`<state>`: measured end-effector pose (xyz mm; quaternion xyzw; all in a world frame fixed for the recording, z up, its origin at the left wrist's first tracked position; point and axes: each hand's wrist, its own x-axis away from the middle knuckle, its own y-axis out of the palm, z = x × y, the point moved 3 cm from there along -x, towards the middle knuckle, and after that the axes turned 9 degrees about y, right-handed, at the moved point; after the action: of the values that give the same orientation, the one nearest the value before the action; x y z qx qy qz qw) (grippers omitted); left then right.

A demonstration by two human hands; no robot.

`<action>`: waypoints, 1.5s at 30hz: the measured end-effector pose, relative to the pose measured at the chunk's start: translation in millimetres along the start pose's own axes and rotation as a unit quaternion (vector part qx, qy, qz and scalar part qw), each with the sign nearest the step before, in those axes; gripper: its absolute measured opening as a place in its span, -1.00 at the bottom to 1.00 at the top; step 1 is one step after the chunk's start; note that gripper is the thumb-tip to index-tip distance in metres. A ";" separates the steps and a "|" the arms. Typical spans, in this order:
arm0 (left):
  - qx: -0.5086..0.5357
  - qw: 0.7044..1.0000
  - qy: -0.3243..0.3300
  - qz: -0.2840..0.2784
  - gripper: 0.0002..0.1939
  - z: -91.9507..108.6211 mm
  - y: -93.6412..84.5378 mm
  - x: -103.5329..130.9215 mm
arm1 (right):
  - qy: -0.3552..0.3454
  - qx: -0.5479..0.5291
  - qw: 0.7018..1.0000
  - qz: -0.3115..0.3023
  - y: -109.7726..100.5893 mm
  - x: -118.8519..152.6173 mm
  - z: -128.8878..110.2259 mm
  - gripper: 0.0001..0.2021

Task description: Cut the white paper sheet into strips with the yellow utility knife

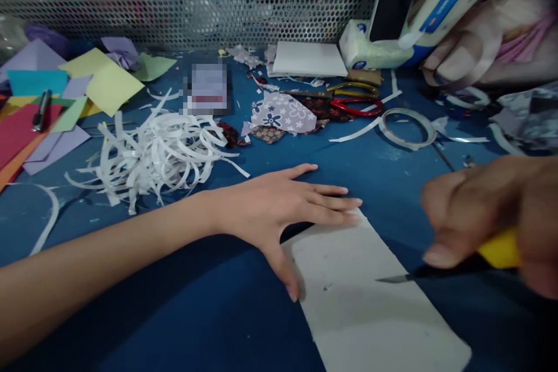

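Observation:
A pale rectangular card or board (375,314) lies on the blue tabletop, its lower end running out of the picture. Across its far left corner rests my left hand (288,203), fingers spread, the thumb along the left edge and fingertips on the far edge. My right hand (483,215), blurred, is closed around a utility knife (499,249) with a yellow and black handle. The blade points left over the card's right side; whether it touches the surface I cannot tell.
A heap of white paper strips (161,151) lies left of centre. Behind are patterned scraps (283,111), red-handled scissors (355,107) and a tape roll (407,129). Coloured paper (115,84) and a pen (41,110) sit at far left. A perforated metal panel (196,0) closes off the back.

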<state>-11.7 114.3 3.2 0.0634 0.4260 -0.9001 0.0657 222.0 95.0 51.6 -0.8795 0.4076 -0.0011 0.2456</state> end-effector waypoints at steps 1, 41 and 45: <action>-0.001 1.000 -0.001 0.002 -0.02 -0.1 0.0 -0.1 | 0.002 -0.036 0.999 -0.029 2.1 -0.8 -0.4 -0.52; -0.090 0.990 -0.067 0.082 0.06 -4.6 -1.1 7.8 | -0.068 0.288 0.952 0.075 51.7 33.6 -37.4 -0.80; -0.109 0.989 -0.066 0.080 0.06 -5.1 0.5 7.4 | -0.043 0.370 0.919 0.132 66.2 53.2 -40.6 -0.76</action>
<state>-18.6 117.4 -1.6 0.0302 0.5096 -0.8425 0.1721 202.0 3.1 48.1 -0.6637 0.4793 -0.0821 0.5684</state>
